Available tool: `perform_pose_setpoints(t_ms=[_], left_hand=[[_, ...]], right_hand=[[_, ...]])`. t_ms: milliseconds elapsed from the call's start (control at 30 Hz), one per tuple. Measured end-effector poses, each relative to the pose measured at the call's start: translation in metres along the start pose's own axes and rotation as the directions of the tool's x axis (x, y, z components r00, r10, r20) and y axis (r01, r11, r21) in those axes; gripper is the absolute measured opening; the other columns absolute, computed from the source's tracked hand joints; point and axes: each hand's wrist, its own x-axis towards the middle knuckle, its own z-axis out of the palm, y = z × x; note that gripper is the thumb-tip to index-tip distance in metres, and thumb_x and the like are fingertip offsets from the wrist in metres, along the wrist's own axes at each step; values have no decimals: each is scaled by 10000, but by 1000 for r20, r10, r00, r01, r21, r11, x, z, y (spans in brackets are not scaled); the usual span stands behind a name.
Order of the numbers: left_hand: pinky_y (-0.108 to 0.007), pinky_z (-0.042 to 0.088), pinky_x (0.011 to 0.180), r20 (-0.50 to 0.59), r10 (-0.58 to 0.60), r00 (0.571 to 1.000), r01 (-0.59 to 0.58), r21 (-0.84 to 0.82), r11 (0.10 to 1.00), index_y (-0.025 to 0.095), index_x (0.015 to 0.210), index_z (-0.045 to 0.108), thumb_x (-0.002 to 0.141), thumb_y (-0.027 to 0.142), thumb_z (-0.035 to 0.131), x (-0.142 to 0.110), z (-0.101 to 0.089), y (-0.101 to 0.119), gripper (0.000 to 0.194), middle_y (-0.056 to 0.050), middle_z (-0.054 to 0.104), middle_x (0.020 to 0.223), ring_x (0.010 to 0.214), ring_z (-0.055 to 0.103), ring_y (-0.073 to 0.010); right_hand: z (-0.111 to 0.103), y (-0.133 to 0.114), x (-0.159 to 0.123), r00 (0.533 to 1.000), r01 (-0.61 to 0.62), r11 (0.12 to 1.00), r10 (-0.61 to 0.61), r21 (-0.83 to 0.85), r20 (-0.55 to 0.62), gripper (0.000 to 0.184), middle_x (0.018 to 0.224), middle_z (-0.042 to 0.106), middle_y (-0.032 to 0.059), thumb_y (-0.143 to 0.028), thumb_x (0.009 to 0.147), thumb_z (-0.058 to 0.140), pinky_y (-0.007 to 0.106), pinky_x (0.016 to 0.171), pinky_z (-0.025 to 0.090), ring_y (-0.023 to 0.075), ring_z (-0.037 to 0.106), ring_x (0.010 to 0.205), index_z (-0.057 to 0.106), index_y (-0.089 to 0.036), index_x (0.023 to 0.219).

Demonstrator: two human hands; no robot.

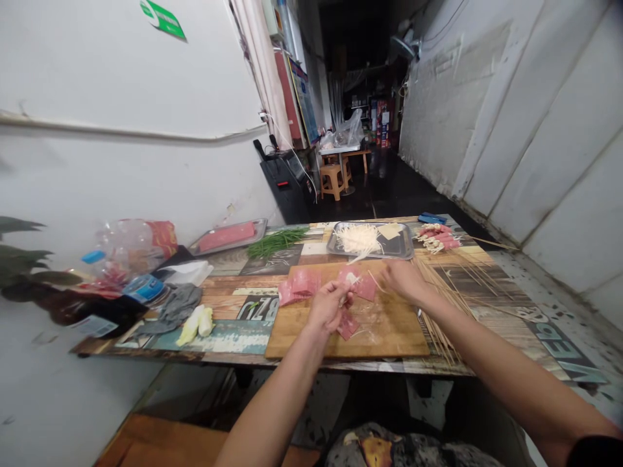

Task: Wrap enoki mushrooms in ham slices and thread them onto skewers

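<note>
Over the wooden cutting board (302, 331), my left hand (328, 308) is closed around a meat roll (351, 279), a pink slice with white shreds showing at its end. To its right, my right hand (403, 280) is closed, slightly blurred, on a thin bamboo skewer whose tip points toward the roll. Pink meat slices (304, 283) lie on the board's left side, and a loose piece (347, 326) lies below my left hand. Just beyond the board, a metal tray (402, 246) holds pale shreds (357, 239) and a few flat yellowish sheets.
Loose bamboo skewers (440, 318) lie right of the board, with finished meat skewers (440, 239) behind them. Green chives (277, 241) and a tray of pink meat (228, 236) sit at the back left. Cabbage leaves (197, 324), a grey cloth (178, 308) and bottles crowd the left.
</note>
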Motion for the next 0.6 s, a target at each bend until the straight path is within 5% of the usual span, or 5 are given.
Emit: perform_pose_setpoints(t_ms=[67, 167, 433, 533, 600], left_hand=[[-163, 404, 500, 17, 54, 998, -55, 140, 989, 110, 639, 599, 458, 356, 888, 1, -3, 0, 421, 4, 635, 606, 492, 514, -40], [-169, 374, 477, 67, 74, 995, -91, 300, 950, 108, 615, 623, 442, 416, 875, 2, -10, 5, 434, 6, 610, 555, 473, 499, -50], [-248, 468, 540, 172, 42, 984, -126, 513, 849, 121, 664, 678, 614, 419, 778, -16, -46, 4, 318, -39, 666, 593, 517, 591, -133], [-306, 524, 682, 212, 304, 929, -363, 684, 632, 157, 793, 724, 773, 333, 664, -25, -56, -14, 187, -63, 731, 769, 694, 668, -183], [-315, 519, 774, 325, 526, 786, -550, 757, 353, 184, 834, 726, 833, 262, 611, -30, -62, -27, 139, -64, 736, 859, 811, 674, -186]], right_hand=[[-1, -10, -4, 970, 236, 972, -237, -10, -55, 322, 1115, 649, 132, -197, 852, 523, 282, 804, 435, 219, 602, 985, 622, -147, 1155], [0, -34, -11, 813, 579, 814, -581, 53, 33, 300, 1172, 628, 121, -227, 884, 548, 288, 871, 423, 214, 565, 1079, 618, -164, 1169], [29, -49, -6, 627, 732, 665, -743, 149, 235, 243, 746, 673, 67, -149, 911, 500, 241, 614, 364, 147, 583, 690, 684, -128, 754], [42, -37, -5, 601, 744, 628, -778, 229, 183, 263, 707, 669, 60, -170, 911, 493, 240, 622, 381, 140, 576, 663, 685, -134, 735], [49, -30, -9, 606, 733, 623, -781, 274, 154, 257, 720, 672, 58, -205, 916, 492, 240, 647, 406, 138, 581, 674, 697, -145, 774]])
